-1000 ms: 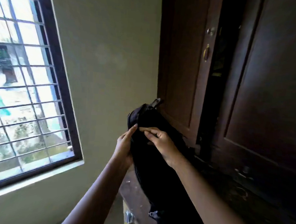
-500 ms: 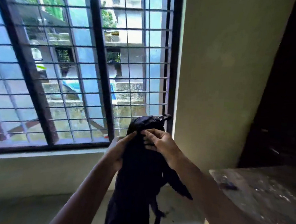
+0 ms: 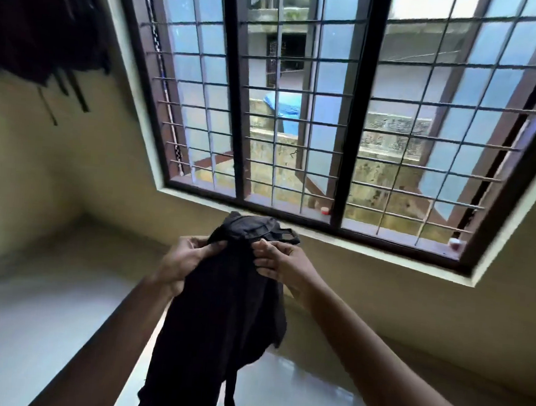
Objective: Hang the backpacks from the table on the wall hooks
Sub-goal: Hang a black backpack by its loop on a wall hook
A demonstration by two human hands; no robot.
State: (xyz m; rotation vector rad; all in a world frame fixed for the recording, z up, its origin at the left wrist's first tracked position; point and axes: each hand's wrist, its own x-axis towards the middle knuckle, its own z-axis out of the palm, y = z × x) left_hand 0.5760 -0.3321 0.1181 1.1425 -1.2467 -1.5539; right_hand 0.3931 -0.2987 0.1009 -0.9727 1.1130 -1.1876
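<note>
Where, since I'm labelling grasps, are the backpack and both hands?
backpack (image 3: 220,323), head view, middle of its fabric body
left hand (image 3: 185,260), head view, back of the hand
right hand (image 3: 284,262), head view, back of the hand

Black backpack (image 3: 218,310) gripped by left hand (image 3: 186,260), right hand (image 3: 283,261); barred window (image 3: 331,96) behind
</note>
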